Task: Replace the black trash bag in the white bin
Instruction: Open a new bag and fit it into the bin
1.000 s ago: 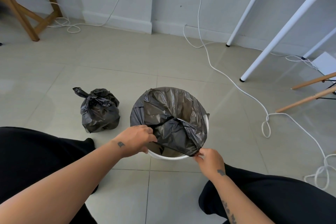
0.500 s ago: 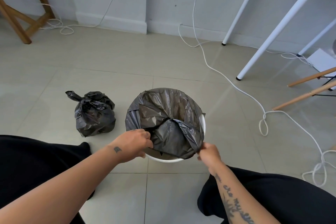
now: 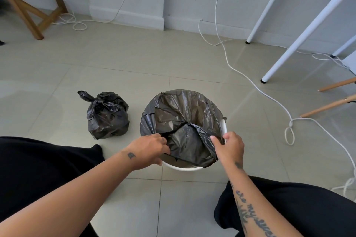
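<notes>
The white bin (image 3: pixel 183 168) stands on the tiled floor between my knees. A fresh black trash bag (image 3: pixel 181 113) is draped over its far and left rim, while a loose fold hangs into the opening near me. My left hand (image 3: pixel 149 149) grips the bag's edge at the near-left rim. My right hand (image 3: pixel 229 147) pinches the bag's edge at the near-right rim. The white rim shows bare at the front and right. A tied, full black bag (image 3: pixel 107 115) sits on the floor left of the bin.
White cables (image 3: pixel 269 96) trail across the floor to the right. White table legs (image 3: pixel 300 36) and wooden chair legs (image 3: pixel 331 104) stand at the right. A wooden frame (image 3: pixel 25 7) is at the far left. My black-clad legs flank the bin.
My right hand has moved from the front of the rim up along its right side, pulling the bag's edge with it. My left hand has stayed at the near-left rim.
</notes>
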